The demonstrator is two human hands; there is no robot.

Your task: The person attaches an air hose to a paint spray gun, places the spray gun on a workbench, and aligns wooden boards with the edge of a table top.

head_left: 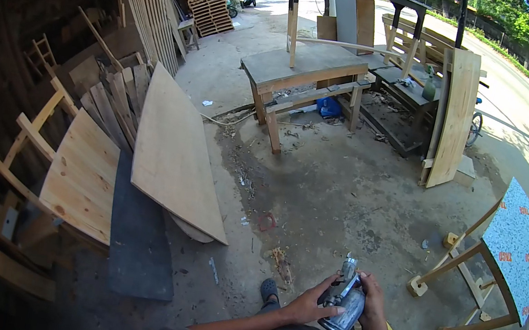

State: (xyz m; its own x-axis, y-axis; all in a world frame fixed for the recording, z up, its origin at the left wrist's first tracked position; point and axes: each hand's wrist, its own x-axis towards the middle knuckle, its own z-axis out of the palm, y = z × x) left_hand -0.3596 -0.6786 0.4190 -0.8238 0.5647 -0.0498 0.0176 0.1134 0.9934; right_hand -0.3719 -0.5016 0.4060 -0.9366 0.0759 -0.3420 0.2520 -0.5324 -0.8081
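Note:
A metal spray gun (349, 280) with a whitish-stained cup (344, 316) is held in front of my body, low in the view. My left hand (320, 303) is closed on its left side, around the handle and the top of the cup. On the right side my right hand (371, 296) grips it, with the fingertips near the upper part of the gun. The gun's nozzle end points away from me. Parts of the grip are hidden behind the fingers.
Boards (177, 143) and wooden frames lean at the left. A workbench (293, 75) stands ahead, beside upright planks (455, 120). At the right is a small table with a blue patterned top (517, 242). Debris (280, 262) lies on the concrete ground near my foot.

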